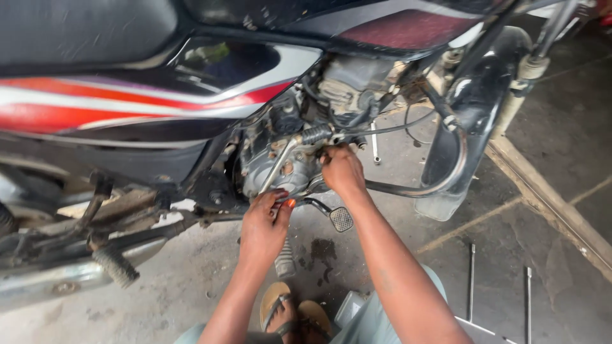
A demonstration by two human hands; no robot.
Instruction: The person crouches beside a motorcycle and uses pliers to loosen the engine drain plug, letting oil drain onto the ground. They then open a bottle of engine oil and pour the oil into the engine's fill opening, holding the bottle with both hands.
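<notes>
We see the left hand [263,224] pinched narrow around a small orange-tipped tool [288,204] against the lower engine [280,167] of the motorcycle [127,108]. The right hand [342,169] grips a part higher on the engine, apparently steadying it; long rods [472,280] lie on the floor [561,146] near its raised edge

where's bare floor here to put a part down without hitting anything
Bare floor lies left of the left hand, under the exhaust. More lies right of the rods. It is crowded at the engine, where the right hand works beside the brake pedal.
</notes>
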